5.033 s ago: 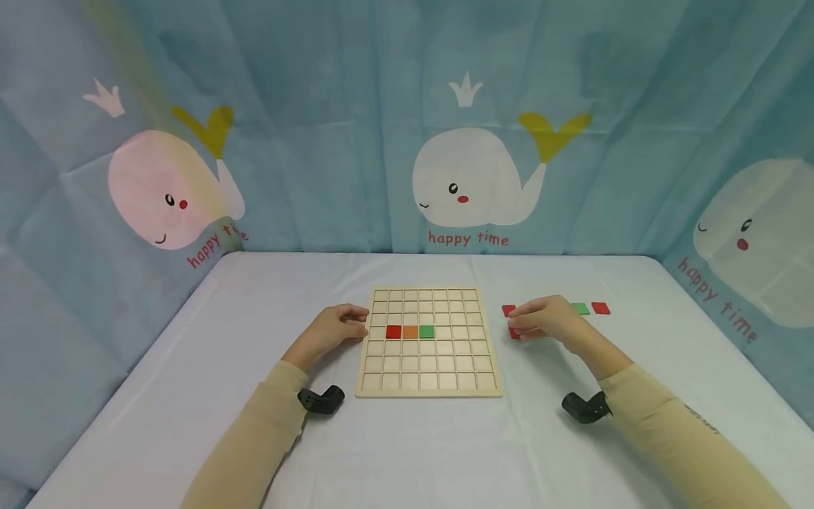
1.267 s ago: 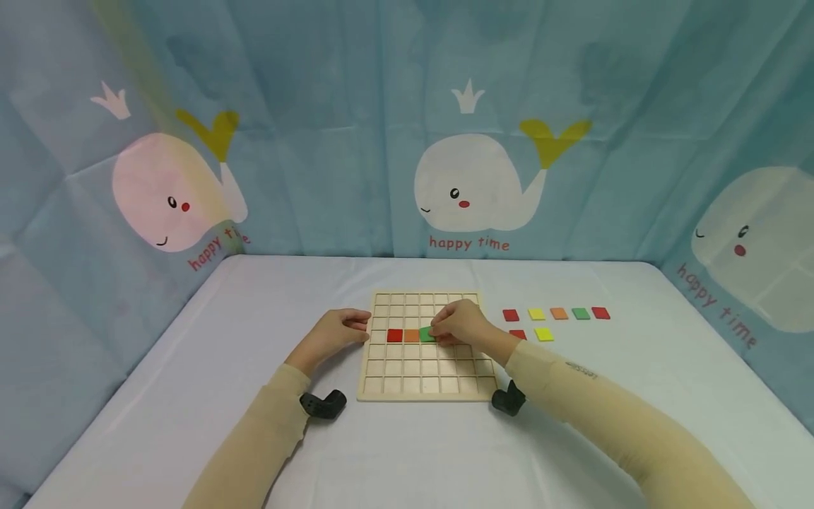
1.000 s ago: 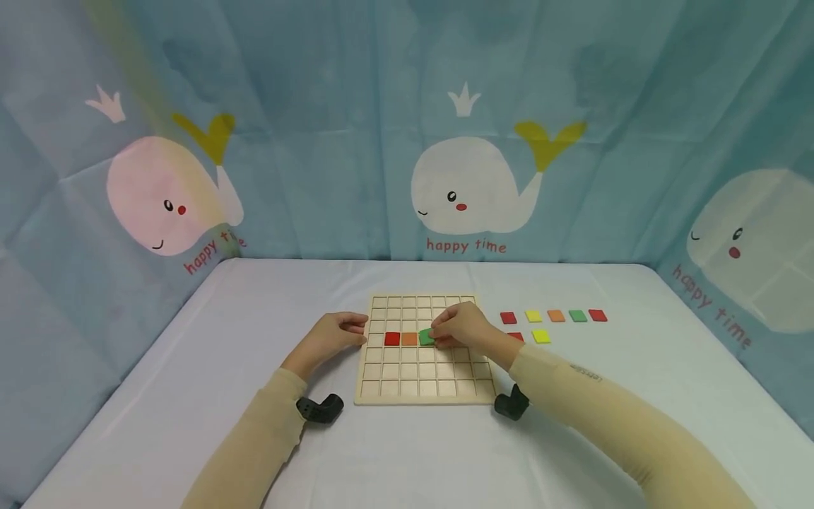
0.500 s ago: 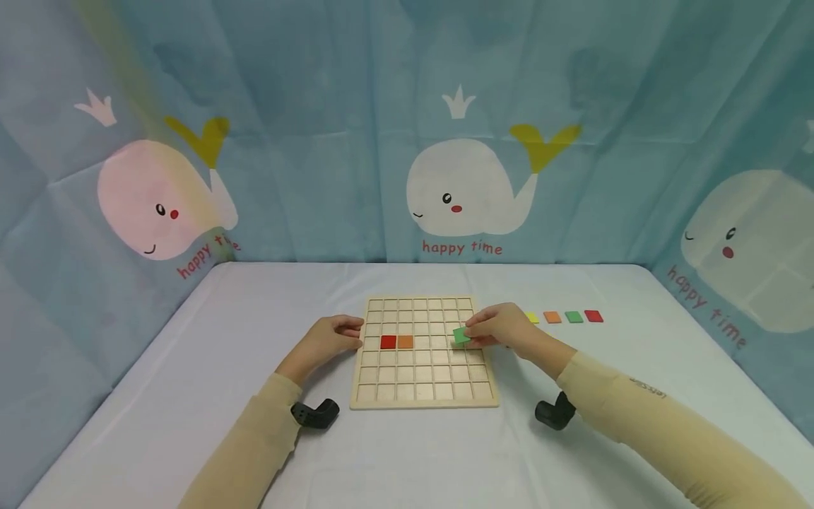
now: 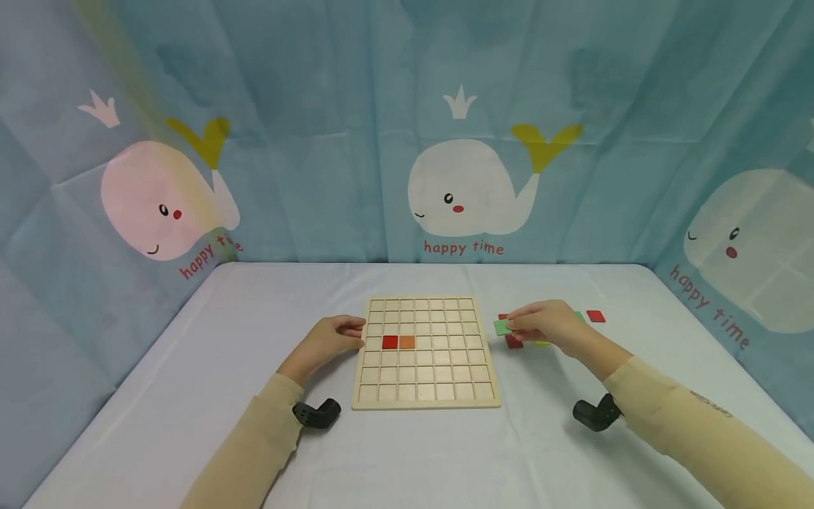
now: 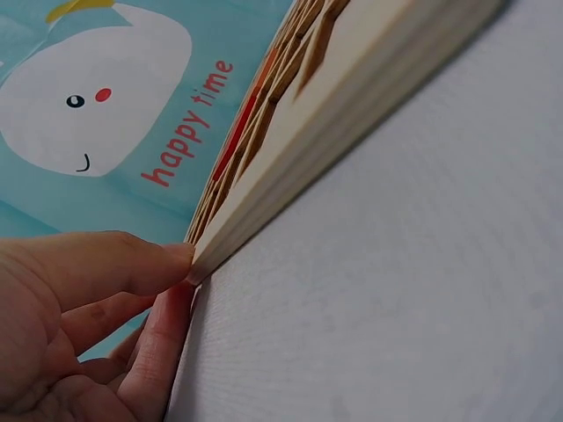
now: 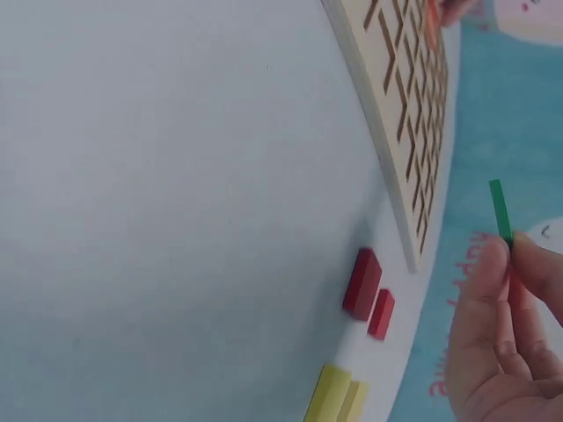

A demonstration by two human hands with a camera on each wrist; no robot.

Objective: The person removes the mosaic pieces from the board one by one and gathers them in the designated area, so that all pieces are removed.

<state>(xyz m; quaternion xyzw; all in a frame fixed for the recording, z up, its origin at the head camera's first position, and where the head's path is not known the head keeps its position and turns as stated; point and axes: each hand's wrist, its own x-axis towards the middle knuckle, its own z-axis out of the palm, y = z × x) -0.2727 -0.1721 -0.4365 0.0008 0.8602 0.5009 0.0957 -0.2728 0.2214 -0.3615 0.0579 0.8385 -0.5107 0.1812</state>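
My right hand (image 5: 543, 325) pinches a thin green square tile (image 5: 501, 328) between thumb and fingertips. It is raised over the loose tiles to the right of the wooden grid board (image 5: 426, 406). In the right wrist view the green tile (image 7: 500, 211) shows edge-on, clear of the table. My left hand (image 5: 326, 345) rests at the board's left edge, its fingertips touching the wooden side (image 6: 264, 189) in the left wrist view. On the board, a red tile (image 5: 390, 342) and an orange tile (image 5: 407, 342) sit side by side in one row.
Loose tiles lie right of the board, partly hidden by the right hand: a red one (image 5: 514, 343), a yellow one (image 5: 543, 343), a green one (image 5: 580, 316) and, farthest right, another red one (image 5: 596, 316). A blue whale-print curtain (image 5: 318, 198) hangs behind the white table.
The green tile has left its cell beside the orange one. My right hand has lifted it and carried it right, off the board and over the loose tiles. My left hand stays at the edge.
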